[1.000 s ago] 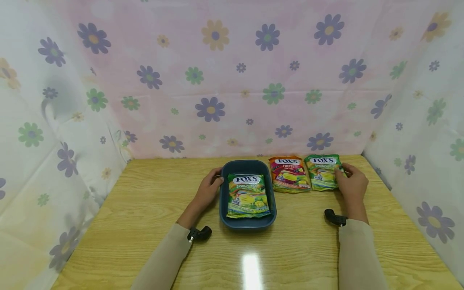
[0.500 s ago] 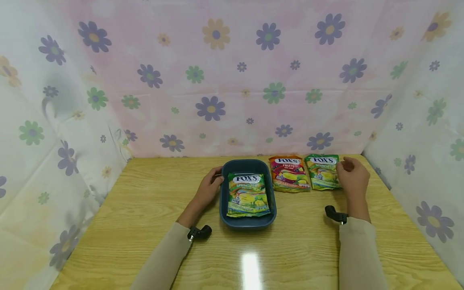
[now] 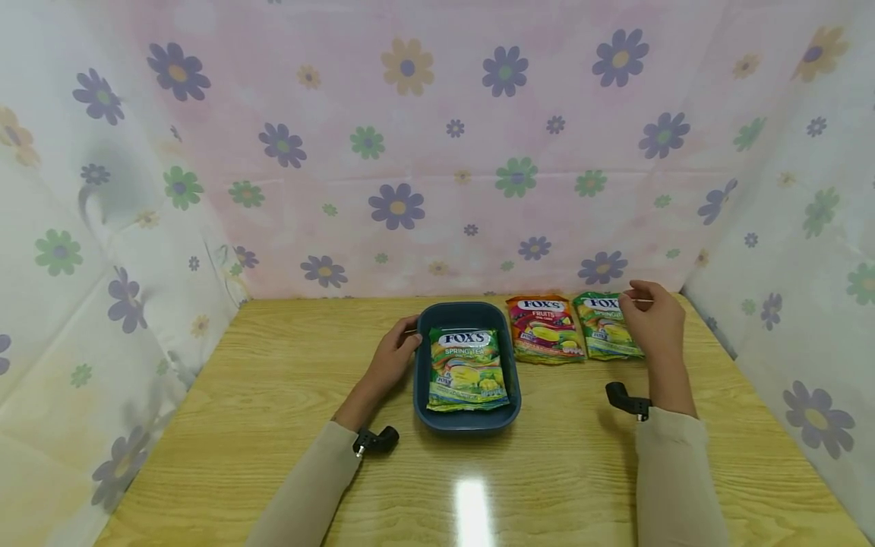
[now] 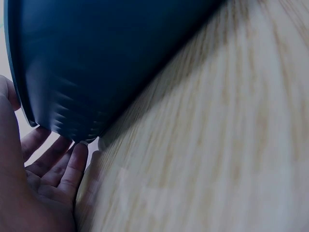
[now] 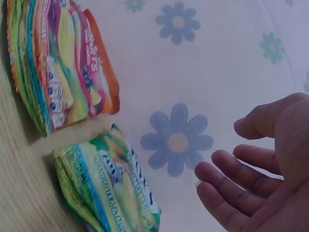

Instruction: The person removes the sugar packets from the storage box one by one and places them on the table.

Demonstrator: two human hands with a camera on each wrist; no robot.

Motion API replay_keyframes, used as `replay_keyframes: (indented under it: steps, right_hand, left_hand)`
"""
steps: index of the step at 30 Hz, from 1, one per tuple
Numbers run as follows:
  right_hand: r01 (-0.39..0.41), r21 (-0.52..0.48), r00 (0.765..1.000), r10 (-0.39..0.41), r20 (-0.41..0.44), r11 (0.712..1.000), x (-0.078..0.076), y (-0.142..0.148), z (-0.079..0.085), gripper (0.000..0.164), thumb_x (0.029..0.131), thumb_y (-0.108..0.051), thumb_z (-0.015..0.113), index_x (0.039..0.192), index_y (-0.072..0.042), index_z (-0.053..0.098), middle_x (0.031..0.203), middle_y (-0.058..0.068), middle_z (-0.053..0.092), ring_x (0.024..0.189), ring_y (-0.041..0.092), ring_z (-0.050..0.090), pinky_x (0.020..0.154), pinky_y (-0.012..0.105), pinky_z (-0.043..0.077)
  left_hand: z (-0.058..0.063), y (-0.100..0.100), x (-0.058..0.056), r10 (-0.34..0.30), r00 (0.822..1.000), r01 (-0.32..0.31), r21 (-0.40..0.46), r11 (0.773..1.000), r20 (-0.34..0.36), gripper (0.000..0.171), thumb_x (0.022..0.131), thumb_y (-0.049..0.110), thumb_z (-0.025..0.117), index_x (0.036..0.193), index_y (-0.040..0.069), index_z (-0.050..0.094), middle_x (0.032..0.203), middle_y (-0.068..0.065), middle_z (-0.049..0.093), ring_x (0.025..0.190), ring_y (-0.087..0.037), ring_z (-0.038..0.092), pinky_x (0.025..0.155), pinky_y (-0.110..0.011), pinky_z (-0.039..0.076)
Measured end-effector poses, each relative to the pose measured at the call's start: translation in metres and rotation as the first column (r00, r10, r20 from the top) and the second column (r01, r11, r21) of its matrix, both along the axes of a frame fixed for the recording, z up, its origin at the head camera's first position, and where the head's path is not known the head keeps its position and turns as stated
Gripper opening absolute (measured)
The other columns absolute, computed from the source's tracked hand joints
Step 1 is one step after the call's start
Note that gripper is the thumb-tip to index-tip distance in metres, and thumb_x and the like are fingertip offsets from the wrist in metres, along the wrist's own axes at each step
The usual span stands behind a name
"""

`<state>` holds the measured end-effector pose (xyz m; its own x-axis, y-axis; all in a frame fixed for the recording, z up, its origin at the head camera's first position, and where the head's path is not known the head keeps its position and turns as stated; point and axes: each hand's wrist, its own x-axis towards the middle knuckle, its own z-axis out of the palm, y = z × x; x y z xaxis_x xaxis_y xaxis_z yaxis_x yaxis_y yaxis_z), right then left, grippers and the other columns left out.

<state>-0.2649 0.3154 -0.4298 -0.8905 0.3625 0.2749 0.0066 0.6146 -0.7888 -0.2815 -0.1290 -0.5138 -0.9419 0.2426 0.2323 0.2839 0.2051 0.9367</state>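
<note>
A dark blue plastic tub (image 3: pixel 472 422) stands on the wooden table, holding green Fox's Spring Tea candy bags (image 3: pixel 467 370). My left hand (image 3: pixel 391 355) grips the tub's far left corner, its thumb at the rim; in the left wrist view the fingers (image 4: pixel 72 164) touch the outer wall. To the right lies a red Fox's Fruits candy bag (image 3: pixel 545 330), with a green Spring Tea bag (image 3: pixel 604 334) beside it. My right hand (image 3: pixel 658 319) hovers over that green bag's right side, fingers loosely bent, holding nothing. The right wrist view shows it apart from the green bag (image 5: pixel 106 188).
The wooden table (image 3: pixel 307 486) stretches forward to a flowered cloth backdrop (image 3: pixel 437 152), with cloth on both sides as well. In the right wrist view, the red bag and green bag look like thick stacks. A camera (image 3: pixel 627 401) is strapped to each wrist.
My right hand has let go of the green bag's right edge, then risen and shifted slightly left over it. The left hand, the tub and the bags keep their places.
</note>
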Motion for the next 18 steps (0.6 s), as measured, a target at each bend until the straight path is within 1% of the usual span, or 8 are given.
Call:
replay_keyframes:
  steps: [3, 5, 9, 14, 18]
  right_hand:
    - [-0.024, 0.016, 1.0, 0.024, -0.01, 1.0, 0.001, -0.004, 0.005, 0.048, 0.107, -0.027, 0.059, 0.147, -0.002, 0.06, 0.131, 0.023, 0.068, 0.119, 0.041, 0.066, 0.083, 0.034, 0.052]
    - [-0.047, 0.018, 0.999, 0.048, -0.017, 0.999, 0.003, -0.008, 0.009, 0.047, 0.107, -0.027, 0.06, 0.147, -0.002, 0.06, 0.13, 0.022, 0.068, 0.118, 0.04, 0.066, 0.079, 0.028, 0.049]
    - [-0.1, 0.027, 0.995, 0.1, -0.02, 0.995, 0.005, -0.016, 0.017, 0.047, 0.107, -0.026, 0.061, 0.147, -0.001, 0.059, 0.129, 0.023, 0.067, 0.116, 0.041, 0.066, 0.076, 0.023, 0.048]
    - [-0.168, 0.039, 0.985, 0.169, -0.028, 0.985, 0.006, -0.026, 0.023, 0.048, 0.107, -0.025, 0.062, 0.147, 0.0, 0.059, 0.129, 0.024, 0.068, 0.113, 0.043, 0.068, 0.07, 0.013, 0.047]
    - [-0.222, 0.063, 0.974, 0.224, -0.022, 0.973, 0.007, -0.032, 0.029, 0.048, 0.108, -0.027, 0.061, 0.148, -0.001, 0.058, 0.131, 0.023, 0.067, 0.115, 0.043, 0.068, 0.071, 0.013, 0.046]
  left_hand:
    - [0.0, 0.0, 0.0, 0.0, 1.0, 0.0, 0.003, 1.0, 0.004, 0.045, 0.11, 0.013, 0.049, 0.154, 0.002, 0.05, 0.149, -0.021, 0.057, 0.133, -0.037, 0.061, 0.112, -0.052, 0.047]
    - [0.0, 0.0, 0.0, 0.002, 1.0, -0.002, 0.003, 1.0, 0.011, 0.045, 0.11, 0.013, 0.049, 0.154, 0.003, 0.05, 0.149, -0.021, 0.056, 0.134, -0.037, 0.06, 0.112, -0.052, 0.046]
    - [0.0, 0.001, 0.0, 0.005, 1.0, -0.005, 0.002, 1.0, 0.015, 0.045, 0.11, 0.013, 0.049, 0.154, 0.003, 0.051, 0.149, -0.021, 0.056, 0.135, -0.037, 0.06, 0.113, -0.053, 0.045]
    - [0.0, 0.001, 0.0, 0.012, 1.0, -0.012, -0.005, 1.0, -0.006, 0.045, 0.11, 0.013, 0.049, 0.154, 0.001, 0.05, 0.148, -0.022, 0.057, 0.135, -0.039, 0.06, 0.112, -0.054, 0.046]
    - [0.0, 0.002, 0.0, 0.014, 1.0, -0.014, -0.006, 1.0, -0.006, 0.045, 0.11, 0.012, 0.049, 0.154, 0.002, 0.051, 0.148, -0.022, 0.057, 0.135, -0.039, 0.059, 0.113, -0.054, 0.045]
